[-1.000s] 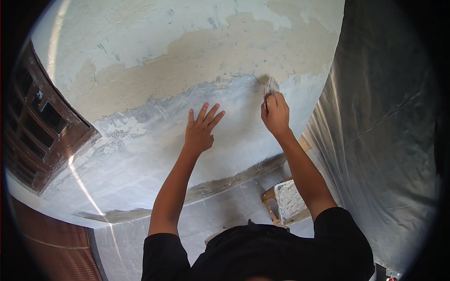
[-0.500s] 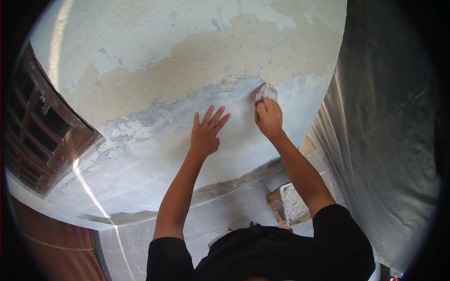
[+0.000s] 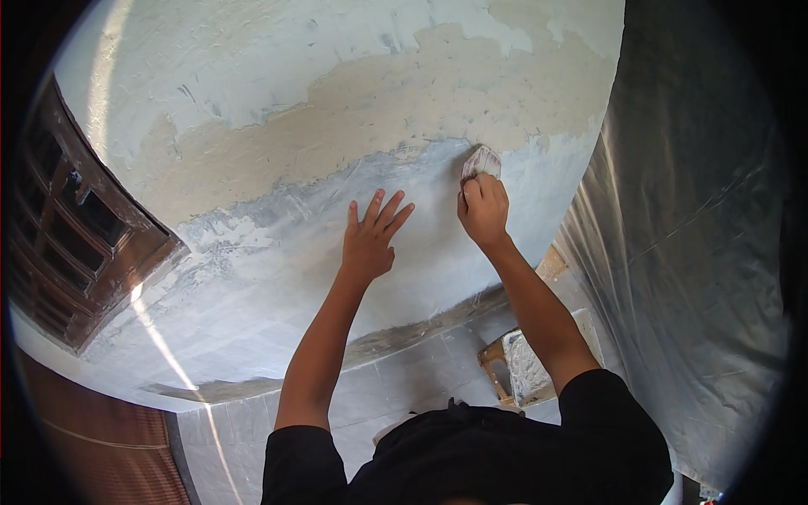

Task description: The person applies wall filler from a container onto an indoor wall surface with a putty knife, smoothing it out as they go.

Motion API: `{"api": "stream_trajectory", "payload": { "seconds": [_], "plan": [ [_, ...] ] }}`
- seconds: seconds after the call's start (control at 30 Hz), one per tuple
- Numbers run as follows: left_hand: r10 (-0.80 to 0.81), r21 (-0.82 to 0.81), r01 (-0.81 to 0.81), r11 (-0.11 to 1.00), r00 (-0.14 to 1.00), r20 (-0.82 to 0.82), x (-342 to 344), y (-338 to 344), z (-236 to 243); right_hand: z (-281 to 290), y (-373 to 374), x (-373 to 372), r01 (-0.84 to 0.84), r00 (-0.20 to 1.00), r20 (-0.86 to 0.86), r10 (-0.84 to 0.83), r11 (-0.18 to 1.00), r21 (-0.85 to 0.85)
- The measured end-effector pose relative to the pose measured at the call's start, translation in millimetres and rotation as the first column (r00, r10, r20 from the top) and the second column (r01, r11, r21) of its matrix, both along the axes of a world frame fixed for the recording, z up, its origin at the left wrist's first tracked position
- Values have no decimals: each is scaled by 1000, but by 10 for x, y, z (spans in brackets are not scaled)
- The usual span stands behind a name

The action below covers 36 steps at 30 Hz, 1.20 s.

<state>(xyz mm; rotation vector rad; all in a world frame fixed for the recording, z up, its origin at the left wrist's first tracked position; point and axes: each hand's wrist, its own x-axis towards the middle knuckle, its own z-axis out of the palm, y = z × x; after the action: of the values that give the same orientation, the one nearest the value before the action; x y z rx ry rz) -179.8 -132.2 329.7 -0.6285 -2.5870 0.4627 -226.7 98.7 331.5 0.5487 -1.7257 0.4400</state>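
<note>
My right hand (image 3: 484, 210) is closed on a flat, whitish hand tool (image 3: 482, 162) with reddish-brown streaks, pressed against the wall. Its exact kind does not show, and my fingers cover its lower end. Around the tool the wall (image 3: 429, 227) is smooth and bluish white, with a rough beige band (image 3: 370, 118) just above. To the left, my left hand (image 3: 368, 244) rests flat on the same smooth area, its fingers spread and holding nothing.
A brown wooden window frame with panes (image 3: 114, 252) borders the wall at left. Clear plastic sheeting (image 3: 673, 252) hangs along the right. Below my right forearm, a tub of white paste (image 3: 526, 366) stands by a wooden stool (image 3: 497, 370). Reddish-brown corrugated material (image 3: 101, 429) lies lower left.
My right hand and the tool have shifted very slightly to the right, and the tool leans a little more that way. My left hand has stayed in place.
</note>
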Motion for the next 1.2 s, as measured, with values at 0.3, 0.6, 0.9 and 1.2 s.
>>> {"api": "stream_trajectory", "payload": {
  "seconds": [0.3, 0.6, 0.9, 1.2],
  "plan": [
    [-68, 67, 75, 995, 992, -102, -5, 34, -3, 49, -96, -53, 60, 998, 11, -59, 993, -104],
    [-64, 73, 71, 995, 994, -84, 32, 19, 32, 273, 233, 244, 93, 995, 34, -90, 813, -574],
    [-24, 1, 24, 1000, 1000, 6, 5, 53, 24, 376, -100, -194, 137, 988, 134, -80, 856, -499],
    [-52, 77, 57, 995, 996, -67, 9, 17, 20, 418, -690, 53, -92, 996, -39, 83, 900, -426]
  ]
}}
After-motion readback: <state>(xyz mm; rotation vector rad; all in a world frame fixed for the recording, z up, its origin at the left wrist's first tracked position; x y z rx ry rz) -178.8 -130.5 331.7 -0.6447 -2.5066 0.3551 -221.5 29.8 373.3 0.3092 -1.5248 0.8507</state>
